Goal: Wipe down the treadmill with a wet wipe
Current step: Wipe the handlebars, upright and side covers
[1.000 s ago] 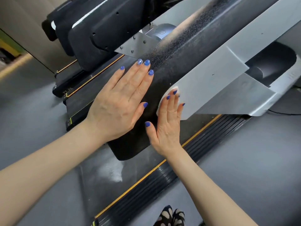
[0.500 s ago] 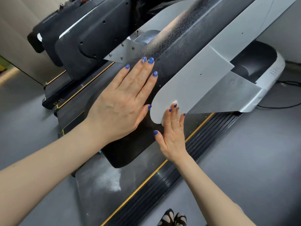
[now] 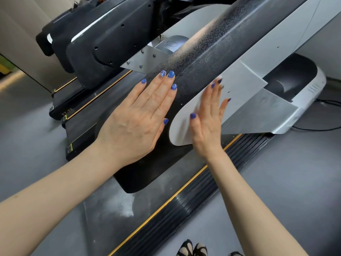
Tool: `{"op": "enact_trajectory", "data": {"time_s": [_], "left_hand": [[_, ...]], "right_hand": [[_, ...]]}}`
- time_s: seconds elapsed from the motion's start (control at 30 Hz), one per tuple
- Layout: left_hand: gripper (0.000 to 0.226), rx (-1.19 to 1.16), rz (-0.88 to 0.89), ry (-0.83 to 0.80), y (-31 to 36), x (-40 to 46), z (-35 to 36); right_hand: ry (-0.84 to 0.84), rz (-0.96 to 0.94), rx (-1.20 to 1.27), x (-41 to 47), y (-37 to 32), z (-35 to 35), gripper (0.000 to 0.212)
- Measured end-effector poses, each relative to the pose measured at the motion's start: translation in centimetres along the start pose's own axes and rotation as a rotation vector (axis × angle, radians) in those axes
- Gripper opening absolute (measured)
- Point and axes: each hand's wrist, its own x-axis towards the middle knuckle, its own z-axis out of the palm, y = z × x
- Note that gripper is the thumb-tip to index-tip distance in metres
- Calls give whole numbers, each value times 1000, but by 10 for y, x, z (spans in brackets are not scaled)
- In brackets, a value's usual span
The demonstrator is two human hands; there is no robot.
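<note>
The treadmill's slanted arm has a black textured cover (image 3: 203,52) and a light grey side panel (image 3: 245,85). My left hand (image 3: 136,119) lies flat on the black cover, fingers straight and together. On the grey panel just above its rounded lower end, my right hand (image 3: 208,117) presses flat with fingers straight. A sliver of white wet wipe (image 3: 220,77) shows at its fingertips, blurred; the rest of the wipe is hidden under the palm.
Below the arm are the dusty treadmill belt (image 3: 110,206) and a ribbed black side rail (image 3: 175,215) with a yellow stripe. Another black treadmill (image 3: 110,43) stands to the left. A white-and-black motor hood (image 3: 306,89) and a cable (image 3: 313,129) are at right. My shoes (image 3: 191,249) stand on grey floor.
My right hand has slid up the grey panel from its rounded lower edge, fingers now further along it. My left hand stays flat on the black cover.
</note>
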Motion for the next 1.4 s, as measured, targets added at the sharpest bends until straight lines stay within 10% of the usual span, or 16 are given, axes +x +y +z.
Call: {"op": "enact_trajectory", "data": {"time_s": [0.13,0.4,0.57,0.8,1.03,1.4], "left_hand": [[57,-44,0,-7,1,2,-1],[54,-84,77,12,-5,34,2],[54,-90,88,0,-5,33,2],[55,-50,86,-2,-2,34,5],[55,3,81,11,0,34,7],[56,9,82,2,1,35,7]], "right_hand": [[42,123,69,1,-15,6,79],[-112,-217,-138,-60,14,17,67],[40,182,6,-4,43,-1,79],[-252,-227,-156,-86,32,8,68],[-19,143,5,17,54,-16,84],[-91,239,75,14,60,-26,87]]}}
